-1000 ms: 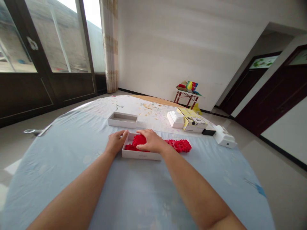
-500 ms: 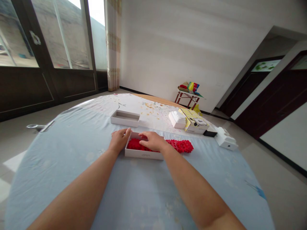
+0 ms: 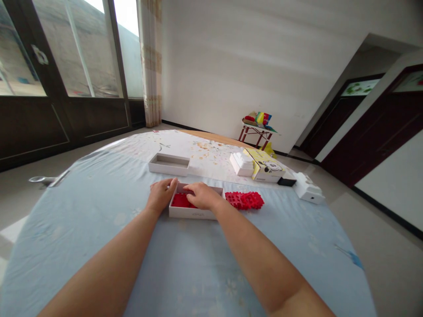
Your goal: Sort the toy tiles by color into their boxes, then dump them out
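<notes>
A white shallow box (image 3: 194,214) sits on the table in front of me, with red fabric (image 3: 180,200) lying inside it. My left hand (image 3: 161,193) grips the box at its left end, fingers along the wall. Over the box is my right hand (image 3: 204,196), its thumb and index finger apart and resting on the red fabric. Some of its fingers are hidden inside the box. A red openwork piece (image 3: 245,200) lies at the box's right end; whether it joins the fabric inside, I cannot tell.
Behind the box stands an open white tray-like lid (image 3: 169,164). To the right are a small white box (image 3: 242,164), a yellow-and-white carton (image 3: 267,167), a dark flat item (image 3: 287,182) and another white box (image 3: 309,189). A blue patterned cloth (image 3: 185,268) covers the round table.
My right hand has shifted slightly left over the box. The red fabric at its left end looks flatter and smoother. My left hand stays at the box's end. The view has turned slightly.
</notes>
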`<state>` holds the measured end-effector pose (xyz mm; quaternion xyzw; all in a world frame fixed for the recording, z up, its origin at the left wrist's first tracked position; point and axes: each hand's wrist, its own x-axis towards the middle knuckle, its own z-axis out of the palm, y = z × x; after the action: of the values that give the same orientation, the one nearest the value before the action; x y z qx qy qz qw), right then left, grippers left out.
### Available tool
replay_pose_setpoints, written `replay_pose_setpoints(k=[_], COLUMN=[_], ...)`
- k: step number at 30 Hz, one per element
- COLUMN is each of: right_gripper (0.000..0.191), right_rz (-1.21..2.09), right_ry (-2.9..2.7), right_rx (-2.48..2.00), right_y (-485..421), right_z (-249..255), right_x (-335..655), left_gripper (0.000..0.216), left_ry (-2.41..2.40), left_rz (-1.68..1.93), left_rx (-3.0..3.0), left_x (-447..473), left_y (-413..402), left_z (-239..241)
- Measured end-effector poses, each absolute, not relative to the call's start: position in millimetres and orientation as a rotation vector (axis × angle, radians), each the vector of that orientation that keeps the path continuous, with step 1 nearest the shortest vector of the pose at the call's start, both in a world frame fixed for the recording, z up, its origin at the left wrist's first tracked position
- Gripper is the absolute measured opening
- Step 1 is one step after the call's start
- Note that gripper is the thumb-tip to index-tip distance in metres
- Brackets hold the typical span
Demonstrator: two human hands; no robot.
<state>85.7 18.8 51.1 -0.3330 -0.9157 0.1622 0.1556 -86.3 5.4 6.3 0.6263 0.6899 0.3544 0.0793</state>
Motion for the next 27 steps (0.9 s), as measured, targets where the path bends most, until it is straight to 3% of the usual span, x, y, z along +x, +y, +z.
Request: replay_pose_setpoints(k=[13, 21, 27], right_gripper=[0.032, 0.031, 0.048], right_rz=[0.573, 0.420, 0.344], right_ry=[-2.630, -2.235, -2.339], right_rx=[-0.925, -1.034, -1.304], right_y=[15.5, 12.7, 20.2], right_z=[52.4, 68.9, 47.4], right_x=[85.8, 181.4, 234.1], left_gripper=[0.054, 0.053, 0.052], left_ry=[2.075, 2.118, 2.052], left_rz=[1.043, 1.015, 1.038], left_rx=[1.895, 1.868, 1.879], left_x=[-89.6, -91.4, -95.1], left_y=[8.6, 9.3, 10.8], left_z=[4.5, 3.8, 2.7])
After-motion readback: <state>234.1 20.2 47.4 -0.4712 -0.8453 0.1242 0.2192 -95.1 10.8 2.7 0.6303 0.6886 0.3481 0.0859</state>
